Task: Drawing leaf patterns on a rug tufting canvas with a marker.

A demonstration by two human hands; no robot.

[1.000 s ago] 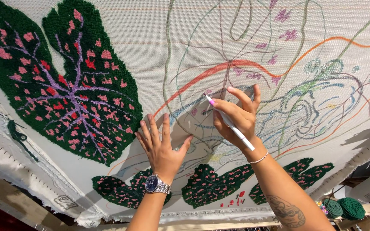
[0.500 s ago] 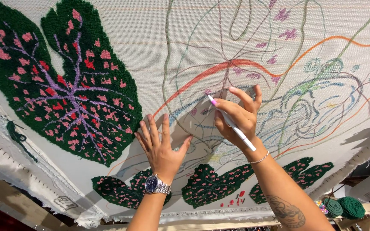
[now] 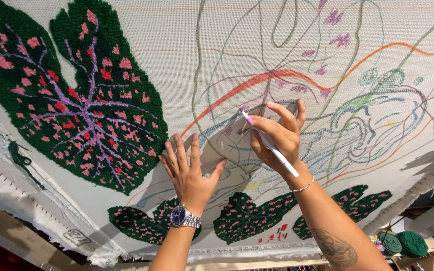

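The right hand (image 3: 277, 138) pinches a pink-tipped white marker (image 3: 269, 144) against the tufting cloth (image 3: 187, 55); the left hand (image 3: 189, 173) presses flat, fingers spread, nearby.

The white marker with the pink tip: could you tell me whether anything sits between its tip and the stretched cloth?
Nothing visible does. The right hand holds the white marker with the pink tip against the stretched cream backing cloth; the left hand lies flat beside it.
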